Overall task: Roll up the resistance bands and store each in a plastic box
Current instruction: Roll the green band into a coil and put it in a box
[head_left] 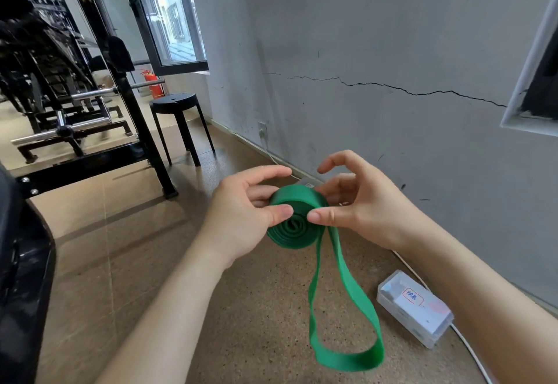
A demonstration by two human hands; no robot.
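Left hand (241, 217): we pinch the near-left edge of the coil, thumb on the face toward us, fingers curled behind it.
Right hand (356, 208): we press our thumb onto the coil's right edge, with some fingers behind it; the index finger is arched above and touches nothing.
Green resistance band (297, 222): partly wound into a flat coil held between our two hands, in the air above the floor.
Loose tail: from the coil's right side, just under our right thumb, the unwound part hangs down in a long open loop below both hands.
Plastic box (415, 308): clear, lid on, with a white label; it lies on the floor below our right forearm, near the wall (392, 51).
White cable (471, 350): it runs along the floor by the box.
Black stool (178, 118): well beyond our left hand.
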